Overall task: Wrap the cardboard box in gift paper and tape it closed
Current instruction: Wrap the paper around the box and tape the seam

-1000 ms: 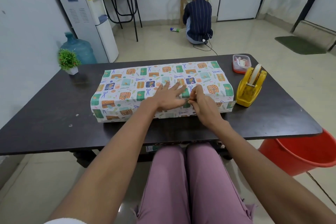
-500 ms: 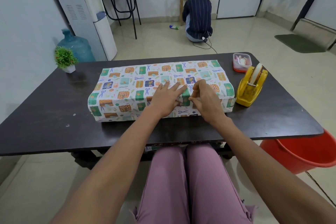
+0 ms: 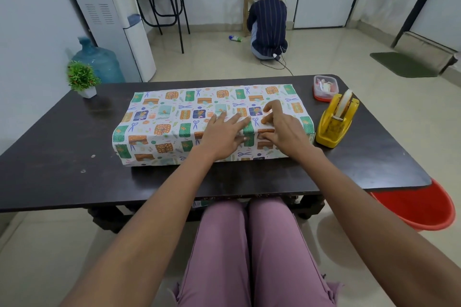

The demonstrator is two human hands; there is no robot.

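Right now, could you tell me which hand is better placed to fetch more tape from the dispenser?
Probably the right hand: it lies nearer the yellow tape dispenser, while the left hand lies flat on the wrapped box, holding the paper down.

Cardboard box [image 3: 189, 122], long, flat, lying lengthwise across dark table [image 3: 62, 147], fully covered on visible top and front by white gift paper [image 3: 159, 132] printed with green, orange, blue parcels and scissors; yellow tape dispenser [image 3: 335, 122] just beside right end.

Red tub [image 3: 414, 209] – partly under the table [image 3: 62, 137]; container [image 3: 324, 87] contents unclear.
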